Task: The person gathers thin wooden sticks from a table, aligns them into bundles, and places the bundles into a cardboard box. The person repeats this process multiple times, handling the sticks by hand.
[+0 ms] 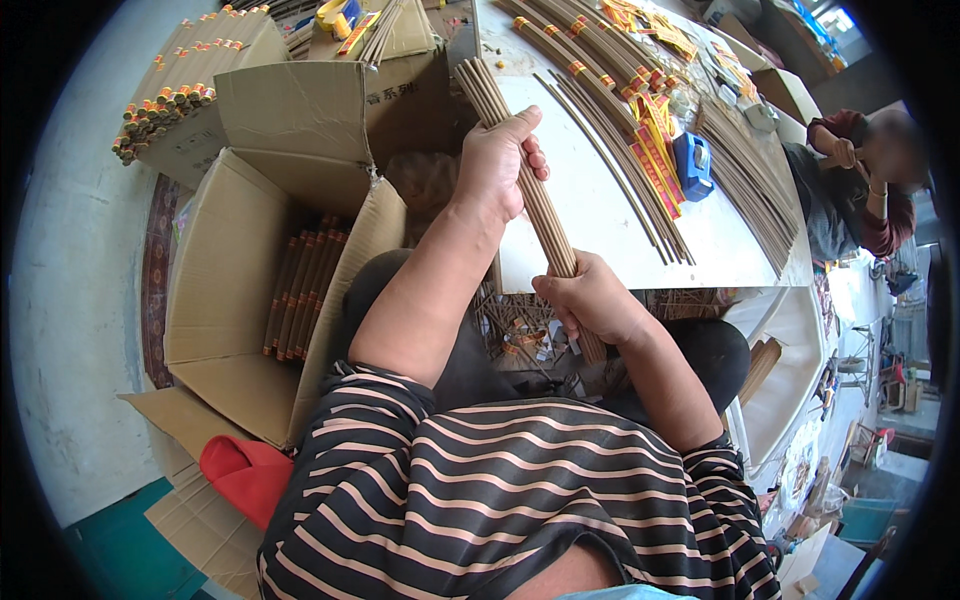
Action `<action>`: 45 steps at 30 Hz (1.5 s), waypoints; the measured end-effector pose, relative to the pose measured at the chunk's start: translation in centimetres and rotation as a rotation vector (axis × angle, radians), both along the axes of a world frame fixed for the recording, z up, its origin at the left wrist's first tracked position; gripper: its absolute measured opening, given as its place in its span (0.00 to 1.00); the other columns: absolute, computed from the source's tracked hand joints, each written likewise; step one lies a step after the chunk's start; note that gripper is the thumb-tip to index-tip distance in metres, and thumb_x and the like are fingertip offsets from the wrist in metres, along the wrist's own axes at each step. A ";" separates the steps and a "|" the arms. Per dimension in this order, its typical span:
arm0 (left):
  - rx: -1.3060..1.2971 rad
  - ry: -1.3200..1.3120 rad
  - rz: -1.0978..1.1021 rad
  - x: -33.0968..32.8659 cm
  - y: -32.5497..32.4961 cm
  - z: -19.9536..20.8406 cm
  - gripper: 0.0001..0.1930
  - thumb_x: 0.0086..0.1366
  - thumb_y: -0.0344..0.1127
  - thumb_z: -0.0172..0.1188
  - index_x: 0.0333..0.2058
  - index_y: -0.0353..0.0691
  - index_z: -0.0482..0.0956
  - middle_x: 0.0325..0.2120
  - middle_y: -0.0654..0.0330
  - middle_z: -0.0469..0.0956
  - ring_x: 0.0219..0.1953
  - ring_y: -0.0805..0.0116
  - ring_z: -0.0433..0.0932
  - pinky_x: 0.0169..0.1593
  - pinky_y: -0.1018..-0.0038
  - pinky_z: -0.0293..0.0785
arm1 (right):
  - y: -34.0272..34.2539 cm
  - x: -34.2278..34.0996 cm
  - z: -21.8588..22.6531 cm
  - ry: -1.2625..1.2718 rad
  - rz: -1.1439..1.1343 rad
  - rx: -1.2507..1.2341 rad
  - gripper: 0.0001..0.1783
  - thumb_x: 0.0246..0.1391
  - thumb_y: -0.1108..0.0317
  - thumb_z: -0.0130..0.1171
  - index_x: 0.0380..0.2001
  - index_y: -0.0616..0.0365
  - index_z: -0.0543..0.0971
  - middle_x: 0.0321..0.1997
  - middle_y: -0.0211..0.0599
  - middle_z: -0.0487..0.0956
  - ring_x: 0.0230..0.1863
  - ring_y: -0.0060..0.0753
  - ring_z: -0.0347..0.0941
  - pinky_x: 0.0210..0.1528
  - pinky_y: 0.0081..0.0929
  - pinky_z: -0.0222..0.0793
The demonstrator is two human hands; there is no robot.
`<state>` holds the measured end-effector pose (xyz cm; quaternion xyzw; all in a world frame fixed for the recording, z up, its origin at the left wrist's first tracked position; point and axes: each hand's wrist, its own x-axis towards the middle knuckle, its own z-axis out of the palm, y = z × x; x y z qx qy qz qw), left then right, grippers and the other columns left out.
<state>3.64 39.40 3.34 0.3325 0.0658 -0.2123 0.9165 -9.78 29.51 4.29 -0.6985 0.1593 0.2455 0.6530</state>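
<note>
A bundle of long brown incense sticks slants between my two hands over the near edge of the white table. My left hand is closed round its upper part, with the far ends fanning slightly past the fist. Lower down, my right hand grips the same bundle, whose near end sticks out below the fingers. On the table to the right lie a few loose sticks, red and yellow paper labels and a blue tape dispenser.
At my left stands an open cardboard box with dark labelled bundles inside. Stacked banded bundles sit at the far left. More sticks cover the table's right side. Beyond it sits another person. Scraps lie below the table edge.
</note>
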 end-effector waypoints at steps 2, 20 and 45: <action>0.061 -0.025 -0.015 -0.6 -0.2 0.0 0.09 0.57 0.31 0.60 0.21 0.40 0.69 0.12 0.64 0.65 0.11 0.74 0.63 0.17 0.75 0.64 | -0.1 0.0 0.1 -0.001 -0.016 -0.017 0.09 0.49 0.71 0.56 0.21 0.60 0.68 0.09 0.28 0.65 0.05 0.20 0.59 0.07 0.17 0.56; 0.013 0.044 -0.046 -1.4 -1.3 -0.5 0.11 0.57 0.31 0.60 0.19 0.41 0.68 0.11 0.65 0.64 0.10 0.74 0.62 0.16 0.76 0.63 | -0.8 0.8 -0.5 0.097 -0.049 0.247 0.10 0.49 0.71 0.57 0.21 0.58 0.66 0.10 0.27 0.64 0.05 0.20 0.59 0.07 0.17 0.55; 0.000 -0.092 -0.083 -2.0 -0.4 1.0 0.12 0.58 0.30 0.56 0.18 0.46 0.64 0.10 0.70 0.63 0.10 0.79 0.61 0.16 0.79 0.59 | 0.4 1.1 -0.1 -0.039 -0.053 0.143 0.11 0.50 0.71 0.57 0.21 0.58 0.65 0.09 0.27 0.63 0.05 0.20 0.58 0.07 0.18 0.55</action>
